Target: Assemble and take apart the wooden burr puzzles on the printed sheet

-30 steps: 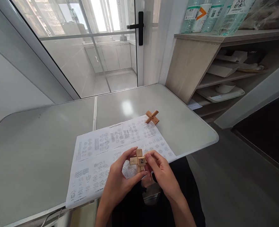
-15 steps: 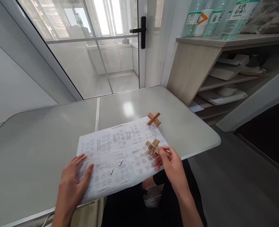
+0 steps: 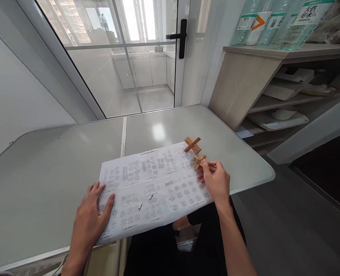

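Right grip [image 3: 217, 182] pinching wooden puzzle [image 3: 198, 159], left grip [image 3: 91, 211] spread over paper [image 3: 158, 186] edge, tabletop [image 3: 245, 161] alongside

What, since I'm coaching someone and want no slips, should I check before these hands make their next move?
1. Right hand has a fingertip grip on the nearer wooden burr puzzle: ok.
2. That puzzle's weight is on the sheet, not in the fingers: cannot tell.
3. Left hand is steadying the printed sheet: ok, it lies on the sheet's left side.
4. The sheet lies wholly on the table: not ok, its near edge seems to overhang the front.
5. The second wooden burr puzzle is free of both hands: ok, it sits at the sheet's far right corner.
6. The two puzzles are clear of each other: cannot tell, they are very close.
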The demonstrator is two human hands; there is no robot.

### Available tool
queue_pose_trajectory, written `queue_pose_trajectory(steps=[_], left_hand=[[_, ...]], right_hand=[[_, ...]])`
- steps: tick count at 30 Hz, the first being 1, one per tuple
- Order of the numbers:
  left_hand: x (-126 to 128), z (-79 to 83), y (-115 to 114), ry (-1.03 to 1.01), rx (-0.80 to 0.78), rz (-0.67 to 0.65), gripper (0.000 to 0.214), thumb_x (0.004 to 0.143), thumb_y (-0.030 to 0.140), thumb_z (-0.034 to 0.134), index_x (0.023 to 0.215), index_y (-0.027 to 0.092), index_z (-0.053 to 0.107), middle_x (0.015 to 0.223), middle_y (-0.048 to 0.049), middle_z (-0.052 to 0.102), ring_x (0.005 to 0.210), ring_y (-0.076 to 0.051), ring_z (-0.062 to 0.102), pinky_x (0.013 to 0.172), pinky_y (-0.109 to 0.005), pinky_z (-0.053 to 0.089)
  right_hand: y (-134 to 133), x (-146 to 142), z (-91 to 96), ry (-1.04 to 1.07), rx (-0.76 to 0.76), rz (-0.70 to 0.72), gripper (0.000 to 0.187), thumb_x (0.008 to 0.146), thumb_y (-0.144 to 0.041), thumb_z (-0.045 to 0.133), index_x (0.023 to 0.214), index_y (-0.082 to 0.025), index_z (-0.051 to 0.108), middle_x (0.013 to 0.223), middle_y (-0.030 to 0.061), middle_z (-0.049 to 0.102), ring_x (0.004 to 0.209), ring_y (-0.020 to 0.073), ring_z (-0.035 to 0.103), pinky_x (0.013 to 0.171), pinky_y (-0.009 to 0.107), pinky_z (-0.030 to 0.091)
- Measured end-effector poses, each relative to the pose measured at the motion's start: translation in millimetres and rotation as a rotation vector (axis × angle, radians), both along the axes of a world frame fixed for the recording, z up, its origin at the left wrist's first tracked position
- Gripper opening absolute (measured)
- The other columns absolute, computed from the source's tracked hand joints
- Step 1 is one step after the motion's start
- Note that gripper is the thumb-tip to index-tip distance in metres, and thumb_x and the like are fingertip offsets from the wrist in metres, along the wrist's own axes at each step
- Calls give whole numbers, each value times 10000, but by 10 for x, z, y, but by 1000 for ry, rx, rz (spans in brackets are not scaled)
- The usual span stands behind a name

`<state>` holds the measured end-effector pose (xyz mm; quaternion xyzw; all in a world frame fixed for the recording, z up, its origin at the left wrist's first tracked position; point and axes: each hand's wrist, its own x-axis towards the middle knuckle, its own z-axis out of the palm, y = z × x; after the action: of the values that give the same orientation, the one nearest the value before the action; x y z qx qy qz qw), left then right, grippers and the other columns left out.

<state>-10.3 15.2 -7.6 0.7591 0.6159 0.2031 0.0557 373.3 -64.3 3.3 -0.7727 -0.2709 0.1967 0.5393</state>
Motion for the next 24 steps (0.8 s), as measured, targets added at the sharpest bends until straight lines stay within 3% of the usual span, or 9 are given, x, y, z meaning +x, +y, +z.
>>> queue_pose_trajectory(steps=[5, 9, 16, 19, 24], left_hand=[[16, 19, -11, 9, 4, -8, 608, 1007, 610, 402, 1433, 205, 554, 1615, -121, 507, 1565, -344, 363, 1245, -596, 362], [34, 33, -17, -4, 11, -9, 579, 1005, 595, 420, 1417, 217, 569, 1602, -112, 525, 1554, -347, 382, 1243, -596, 369], [64, 63, -35, -16, -4, 1, 556, 1007, 587, 433, 1405, 227, 580, 1598, -100, 532, 1549, -347, 391, 1230, -599, 388], [72, 68, -41, -14, -5, 4, 545, 1008, 588, 433, 1400, 239, 579, 1594, -93, 538, 1548, -340, 394, 1232, -591, 390], [80, 66, -34, -10, -10, 13, 536, 1003, 583, 436, 1384, 237, 586, 1588, -92, 546, 1546, -334, 400, 1239, -572, 386]], right_hand=[[-40, -39, -35, -77, 34, -34, 389, 954, -617, 621, 909, -238, 552, 731, 46, 771, 545, 223, 714, 603, 334, 526], [-85, -181, 5, -109, 157, -67, 367, 1004, -594, 563, 909, -240, 547, 698, 12, 713, 553, 192, 676, 598, 306, 506], [7, -363, 22, -72, 194, 415, 374, 1030, -519, 542, 773, -248, 519, 560, -52, 535, 499, 147, 524, 556, 279, 429], [44, -352, -32, -76, 155, 539, 399, 1033, -490, 543, 723, -246, 480, 543, -61, 482, 496, 138, 474, 545, 283, 382], [20, -338, -48, -17, 114, 628, 376, 1031, -467, 554, 735, -240, 508, 560, -50, 530, 529, 147, 521, 567, 283, 404]])
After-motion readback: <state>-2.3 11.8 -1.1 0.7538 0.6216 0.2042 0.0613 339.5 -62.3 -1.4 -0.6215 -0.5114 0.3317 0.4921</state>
